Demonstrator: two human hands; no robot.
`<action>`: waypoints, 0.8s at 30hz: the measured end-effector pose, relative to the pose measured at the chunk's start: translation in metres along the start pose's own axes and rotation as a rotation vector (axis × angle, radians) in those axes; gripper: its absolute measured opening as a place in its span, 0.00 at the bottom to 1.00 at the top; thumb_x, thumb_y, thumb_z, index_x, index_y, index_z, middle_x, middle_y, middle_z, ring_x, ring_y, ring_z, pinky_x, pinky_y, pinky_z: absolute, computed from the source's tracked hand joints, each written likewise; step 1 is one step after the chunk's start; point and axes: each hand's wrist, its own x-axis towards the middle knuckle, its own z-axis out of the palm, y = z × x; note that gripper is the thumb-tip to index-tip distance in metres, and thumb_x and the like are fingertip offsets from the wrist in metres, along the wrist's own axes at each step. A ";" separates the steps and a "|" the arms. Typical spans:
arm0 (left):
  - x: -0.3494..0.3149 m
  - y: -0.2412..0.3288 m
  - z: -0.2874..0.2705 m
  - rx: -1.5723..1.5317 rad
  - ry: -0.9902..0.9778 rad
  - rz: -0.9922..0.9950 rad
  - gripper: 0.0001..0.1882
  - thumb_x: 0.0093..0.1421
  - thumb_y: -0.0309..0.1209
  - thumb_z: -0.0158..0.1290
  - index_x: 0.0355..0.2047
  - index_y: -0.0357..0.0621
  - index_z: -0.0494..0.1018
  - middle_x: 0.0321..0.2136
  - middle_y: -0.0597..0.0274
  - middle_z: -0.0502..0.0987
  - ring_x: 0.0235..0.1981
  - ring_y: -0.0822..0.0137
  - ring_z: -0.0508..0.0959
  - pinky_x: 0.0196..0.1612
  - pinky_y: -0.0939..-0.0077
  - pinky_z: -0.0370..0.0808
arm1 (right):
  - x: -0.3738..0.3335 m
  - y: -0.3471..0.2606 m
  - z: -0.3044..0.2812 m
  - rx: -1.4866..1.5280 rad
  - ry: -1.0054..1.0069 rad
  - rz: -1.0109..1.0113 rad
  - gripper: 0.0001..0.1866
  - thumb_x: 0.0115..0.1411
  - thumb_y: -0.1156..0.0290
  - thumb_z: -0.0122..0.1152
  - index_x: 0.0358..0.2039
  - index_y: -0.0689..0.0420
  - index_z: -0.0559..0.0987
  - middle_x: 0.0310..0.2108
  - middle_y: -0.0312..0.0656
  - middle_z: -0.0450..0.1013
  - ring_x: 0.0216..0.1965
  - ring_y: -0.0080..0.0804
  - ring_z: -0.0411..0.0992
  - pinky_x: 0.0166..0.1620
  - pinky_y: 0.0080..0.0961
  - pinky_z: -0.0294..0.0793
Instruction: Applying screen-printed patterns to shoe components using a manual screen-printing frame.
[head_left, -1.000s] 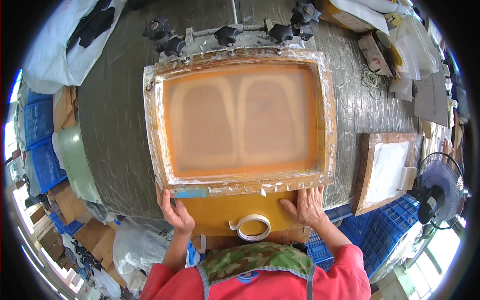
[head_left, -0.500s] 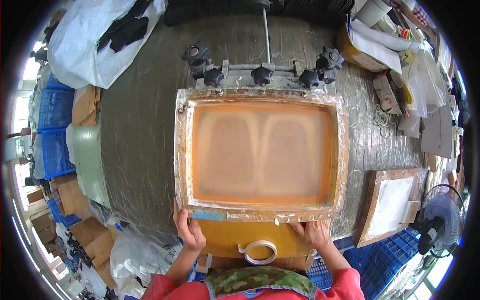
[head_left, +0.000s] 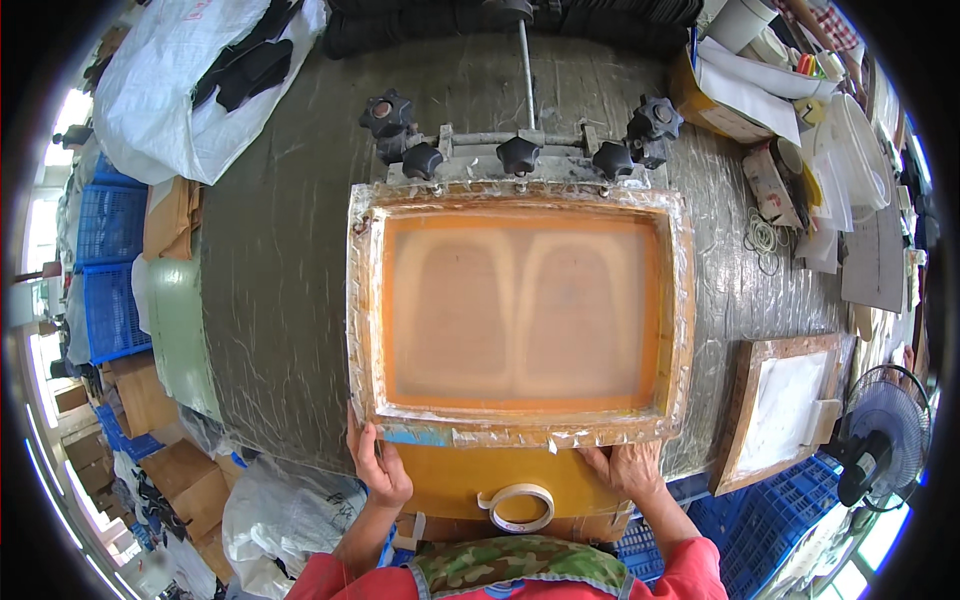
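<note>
Nearest the person, a roll of tape (head_left: 522, 507) lies on a yellow-orange board (head_left: 470, 480) that sticks out from under the screen-printing frame (head_left: 520, 315). Just beyond it, the left hand (head_left: 378, 466) grips the frame's near left corner, its fingers curled over the taped edge, and the right hand (head_left: 628, 468) rests at the near right edge with its fingers spread flat and partly tucked beneath the rim. Both hands hold the frame's near side; neither is closed around anything else.

The frame lies flat on the grey worktop (head_left: 280, 280), its orange mesh showing two pale arched shapes side by side. Its far edge sits in a clamp bar (head_left: 520, 150) with black knobs, so it appears seated and lowered; no squeegee or ink is visible on the mesh, so the printing pass itself seems not yet made.

To the right, a second, smaller wooden frame (head_left: 785, 410) lies on the worktop, with a fan (head_left: 885, 430) beside it. At the far left, a white sack (head_left: 180, 90) holds dark pieces.
</note>
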 end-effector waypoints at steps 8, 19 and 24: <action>0.002 0.003 -0.002 -0.039 -0.025 -0.027 0.22 0.62 0.19 0.37 0.58 0.33 0.60 0.60 0.28 0.55 0.61 0.42 0.62 0.58 0.59 0.65 | -0.054 -0.005 0.003 0.136 0.170 0.026 0.34 0.49 0.59 0.65 0.54 0.63 0.70 0.53 0.51 0.66 0.59 0.53 0.60 0.64 0.52 0.46; 0.010 0.011 -0.002 -0.090 -0.078 -0.100 0.21 0.64 0.22 0.37 0.57 0.28 0.61 0.60 0.37 0.59 0.62 0.49 0.62 0.62 0.59 0.59 | -0.063 -0.013 0.003 0.165 0.179 -0.013 0.29 0.47 0.70 0.62 0.52 0.65 0.72 0.56 0.51 0.65 0.61 0.54 0.58 0.64 0.53 0.49; 0.004 0.001 0.002 -0.069 -0.084 -0.114 0.21 0.64 0.21 0.38 0.57 0.27 0.60 0.60 0.39 0.60 0.61 0.50 0.63 0.62 0.61 0.60 | -0.061 -0.012 0.010 0.171 0.140 0.010 0.29 0.48 0.71 0.61 0.53 0.66 0.71 0.56 0.52 0.65 0.62 0.54 0.58 0.64 0.52 0.49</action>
